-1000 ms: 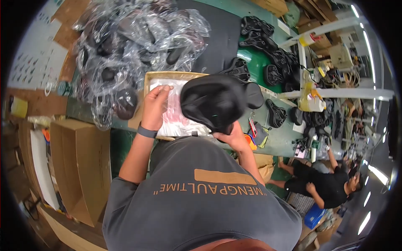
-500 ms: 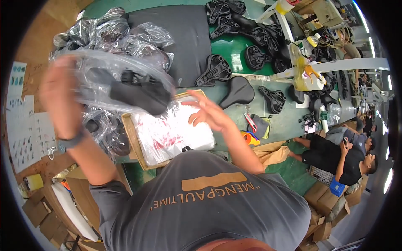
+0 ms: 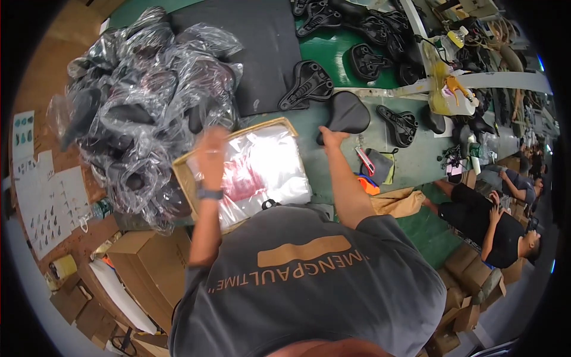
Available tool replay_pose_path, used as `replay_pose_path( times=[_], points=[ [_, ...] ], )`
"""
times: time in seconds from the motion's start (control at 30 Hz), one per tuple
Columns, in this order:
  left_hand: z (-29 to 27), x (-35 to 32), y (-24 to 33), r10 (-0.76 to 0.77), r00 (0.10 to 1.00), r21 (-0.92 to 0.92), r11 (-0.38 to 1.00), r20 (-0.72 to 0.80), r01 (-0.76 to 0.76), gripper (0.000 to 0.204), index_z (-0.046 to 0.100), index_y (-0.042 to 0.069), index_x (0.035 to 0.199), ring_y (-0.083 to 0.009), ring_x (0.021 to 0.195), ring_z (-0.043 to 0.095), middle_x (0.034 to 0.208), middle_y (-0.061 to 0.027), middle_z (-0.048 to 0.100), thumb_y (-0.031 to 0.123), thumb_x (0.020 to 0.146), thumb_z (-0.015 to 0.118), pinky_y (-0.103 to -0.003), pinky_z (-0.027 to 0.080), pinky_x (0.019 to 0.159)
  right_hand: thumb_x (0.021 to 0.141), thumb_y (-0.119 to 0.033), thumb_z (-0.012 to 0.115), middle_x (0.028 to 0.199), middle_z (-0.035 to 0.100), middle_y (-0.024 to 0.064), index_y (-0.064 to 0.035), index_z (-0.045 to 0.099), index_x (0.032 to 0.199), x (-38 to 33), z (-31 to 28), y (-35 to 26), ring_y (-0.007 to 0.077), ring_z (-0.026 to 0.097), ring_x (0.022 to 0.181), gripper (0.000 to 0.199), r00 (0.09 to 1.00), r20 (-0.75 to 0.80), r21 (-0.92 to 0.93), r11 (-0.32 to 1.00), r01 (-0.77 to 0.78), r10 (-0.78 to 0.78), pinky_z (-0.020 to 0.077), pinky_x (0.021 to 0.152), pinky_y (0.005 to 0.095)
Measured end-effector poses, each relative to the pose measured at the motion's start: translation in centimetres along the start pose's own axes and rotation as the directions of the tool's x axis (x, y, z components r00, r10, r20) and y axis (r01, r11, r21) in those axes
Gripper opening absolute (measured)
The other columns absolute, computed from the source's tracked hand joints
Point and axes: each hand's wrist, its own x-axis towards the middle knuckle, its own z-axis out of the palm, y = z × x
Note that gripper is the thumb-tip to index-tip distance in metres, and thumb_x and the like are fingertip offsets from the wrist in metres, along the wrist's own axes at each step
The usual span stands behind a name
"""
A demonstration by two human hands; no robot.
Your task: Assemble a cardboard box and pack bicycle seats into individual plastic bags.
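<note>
My right hand (image 3: 334,138) has its fingers closed around the narrow nose of a black bicycle saddle (image 3: 350,113), which lies on the green table. My left hand (image 3: 211,156) is smeared by motion over the left part of a shallow cardboard box (image 3: 183,184). A stack of clear plastic bags (image 3: 267,163) with red print fills that box. Whether the left fingers touch the bags cannot be made out. To the left rises a heap of black saddles in clear bags (image 3: 148,113). Right of the held saddle, another saddle (image 3: 397,126) lies underside up.
A black mat (image 3: 262,59) covers the table's far part. More saddles (image 3: 369,62) lie beyond on green. A red cutter (image 3: 365,160) and grey cloth (image 3: 378,168) lie at the right. A white frame bar (image 3: 505,81) crosses there. A seated person (image 3: 476,229) is farther right.
The bagged saddle has left my left hand, which has moved right from the heap to the box. My right hand has gone from the bags to the unwrapped saddle and gripped its nose.
</note>
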Motion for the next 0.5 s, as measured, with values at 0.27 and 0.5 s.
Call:
replay_pose_path(
  times=[0.27,0.5],
  points=[
    [14.0,-11.3,-2.5,0.009,0.871,0.259,0.953,0.492,-0.156,0.025,0.069,0.007,0.093,-0.0381,0.084,0.069,0.091,-0.0148,0.072,0.032,0.095,0.073,-0.048,0.055,0.072,0.075,-0.032,0.087,0.14,0.059,0.0337,0.0075,0.01,0.162,-10.1,-14.0,3.1,0.044,0.066,0.119,0.123,0.896,0.25,-0.254,0.868,0.427,-0.367,0.0561,0.097,0.0447],
    [15.7,-13.6,-4.3,0.076,0.938,0.175,0.974,0.34,-0.142,0.021,0.07,0.005,0.1,-0.0422,0.089,0.067,0.098,-0.0185,0.071,0.026,0.101,0.064,-0.051,0.055,0.078,0.095,-0.04,0.073,0.118,0.068,0.0228,0.0003,0.047,0.148,-16.8,-22.2,16.5,0.025,0.067,0.08,0.072,0.371,0.925,0.323,0.345,-0.881,0.081,0.0585,0.063,0.0331]
  ],
)
